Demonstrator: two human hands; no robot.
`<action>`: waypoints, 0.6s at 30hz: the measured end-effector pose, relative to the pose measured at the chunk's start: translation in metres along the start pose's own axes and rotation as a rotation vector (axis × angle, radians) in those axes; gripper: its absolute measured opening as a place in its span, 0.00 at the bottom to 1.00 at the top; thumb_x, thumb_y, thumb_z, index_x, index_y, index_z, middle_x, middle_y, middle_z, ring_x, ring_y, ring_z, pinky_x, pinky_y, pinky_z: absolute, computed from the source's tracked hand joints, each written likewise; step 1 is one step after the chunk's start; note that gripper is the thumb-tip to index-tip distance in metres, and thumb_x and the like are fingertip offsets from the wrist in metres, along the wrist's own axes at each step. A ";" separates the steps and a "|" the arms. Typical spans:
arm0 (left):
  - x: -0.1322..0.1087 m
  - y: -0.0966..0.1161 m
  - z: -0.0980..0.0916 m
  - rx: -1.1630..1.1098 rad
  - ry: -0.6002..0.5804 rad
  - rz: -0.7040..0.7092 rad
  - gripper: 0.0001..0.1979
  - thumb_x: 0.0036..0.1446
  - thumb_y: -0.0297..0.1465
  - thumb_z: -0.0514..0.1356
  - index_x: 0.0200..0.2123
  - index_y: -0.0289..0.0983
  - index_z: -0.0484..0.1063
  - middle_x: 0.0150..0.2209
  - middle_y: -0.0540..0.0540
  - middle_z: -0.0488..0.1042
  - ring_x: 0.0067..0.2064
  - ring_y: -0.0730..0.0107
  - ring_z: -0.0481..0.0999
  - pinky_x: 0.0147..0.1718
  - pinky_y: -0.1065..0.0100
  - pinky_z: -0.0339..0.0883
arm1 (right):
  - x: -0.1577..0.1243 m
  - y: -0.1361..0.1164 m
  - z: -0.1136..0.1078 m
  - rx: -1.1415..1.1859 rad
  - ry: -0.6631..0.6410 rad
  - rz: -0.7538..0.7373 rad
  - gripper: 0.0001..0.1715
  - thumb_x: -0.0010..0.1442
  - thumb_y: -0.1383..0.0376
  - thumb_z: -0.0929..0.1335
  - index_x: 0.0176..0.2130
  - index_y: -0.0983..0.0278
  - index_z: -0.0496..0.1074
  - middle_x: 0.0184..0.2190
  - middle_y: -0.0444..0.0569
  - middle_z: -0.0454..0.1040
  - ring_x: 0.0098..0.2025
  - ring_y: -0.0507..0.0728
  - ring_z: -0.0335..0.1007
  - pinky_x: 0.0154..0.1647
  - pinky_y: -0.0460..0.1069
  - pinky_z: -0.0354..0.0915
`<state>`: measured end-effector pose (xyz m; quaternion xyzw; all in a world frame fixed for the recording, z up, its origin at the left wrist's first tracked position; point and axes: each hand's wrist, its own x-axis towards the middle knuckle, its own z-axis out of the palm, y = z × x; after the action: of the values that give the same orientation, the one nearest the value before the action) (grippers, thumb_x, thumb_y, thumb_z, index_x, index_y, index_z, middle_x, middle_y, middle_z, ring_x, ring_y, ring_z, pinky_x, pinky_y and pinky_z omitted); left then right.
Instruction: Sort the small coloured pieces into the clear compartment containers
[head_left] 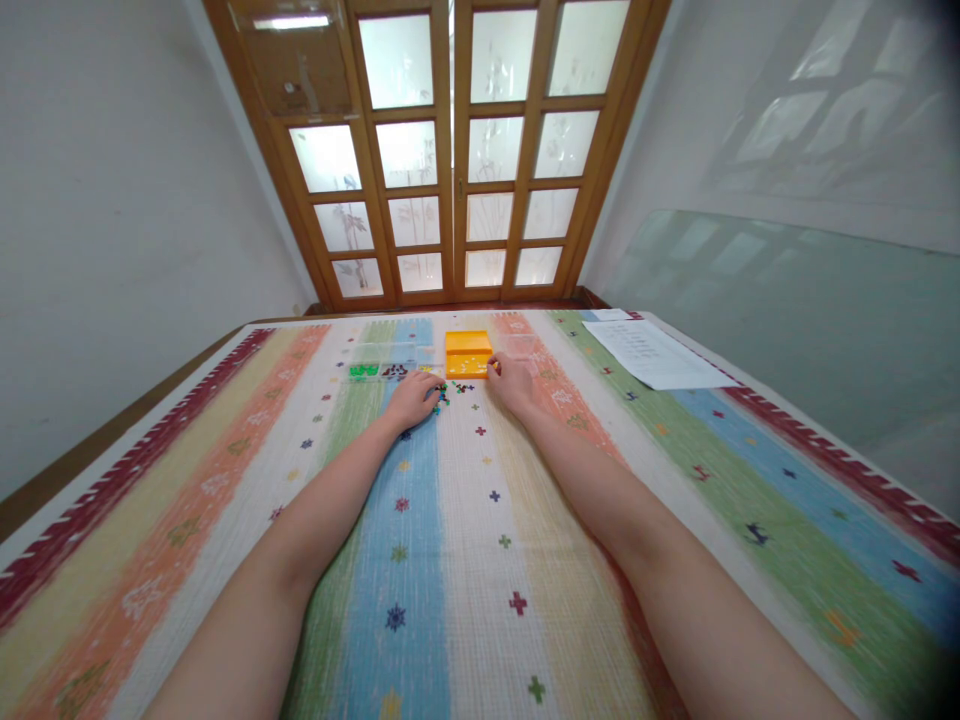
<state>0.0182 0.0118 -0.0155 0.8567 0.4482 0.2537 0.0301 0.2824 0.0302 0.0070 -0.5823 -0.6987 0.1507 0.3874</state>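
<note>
On the far part of the table stands an open yellow box (467, 344), its lid raised and small white bits in its base. My right hand (513, 384) is at the box's right edge, thumb and fingers pinched together; what they hold is too small to make out. Left of it, my left hand (412, 400) rests with curled fingers at a small pile of green, blue and dark pieces (441, 396). A few more loose pieces (463, 387) lie just in front of the box. Whatever may be under the left fingertips is hidden.
Left of the box are clear compartments with green pieces (364, 370) and dark brown pieces (394, 371). Printed paper sheets (656, 354) lie at the far right. A striped cloth (405, 640) covers the table, and wooden glazed doors (452, 200) stand behind it.
</note>
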 end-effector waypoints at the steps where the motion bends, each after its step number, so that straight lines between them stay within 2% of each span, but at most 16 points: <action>1: 0.000 0.001 0.000 -0.005 -0.005 0.014 0.16 0.69 0.32 0.56 0.55 0.42 0.79 0.56 0.43 0.79 0.59 0.56 0.73 0.64 0.52 0.63 | -0.001 -0.001 0.000 0.015 0.003 -0.010 0.10 0.68 0.58 0.69 0.47 0.57 0.76 0.33 0.52 0.77 0.37 0.63 0.71 0.41 0.52 0.64; 10: 0.001 0.012 -0.003 0.053 -0.114 0.103 0.16 0.69 0.36 0.57 0.54 0.45 0.81 0.57 0.44 0.78 0.62 0.56 0.71 0.69 0.50 0.56 | -0.007 -0.008 -0.002 0.022 -0.022 -0.034 0.09 0.66 0.56 0.70 0.44 0.55 0.76 0.32 0.50 0.77 0.40 0.65 0.73 0.43 0.53 0.65; 13: 0.001 0.014 -0.001 0.043 -0.099 0.119 0.16 0.69 0.37 0.57 0.54 0.45 0.80 0.58 0.44 0.78 0.62 0.56 0.71 0.69 0.51 0.56 | -0.006 -0.008 -0.002 0.020 -0.066 -0.056 0.09 0.65 0.56 0.71 0.45 0.54 0.76 0.32 0.50 0.78 0.41 0.65 0.73 0.43 0.53 0.65; 18: -0.001 0.015 0.001 0.058 -0.100 0.155 0.18 0.70 0.38 0.56 0.57 0.44 0.78 0.62 0.44 0.75 0.66 0.55 0.68 0.70 0.52 0.54 | -0.004 -0.007 0.003 0.005 -0.038 -0.047 0.09 0.65 0.56 0.70 0.45 0.56 0.77 0.33 0.52 0.78 0.41 0.65 0.72 0.43 0.54 0.64</action>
<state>0.0290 0.0025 -0.0123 0.9009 0.3857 0.1990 0.0082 0.2754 0.0248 0.0081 -0.5618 -0.7190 0.1547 0.3788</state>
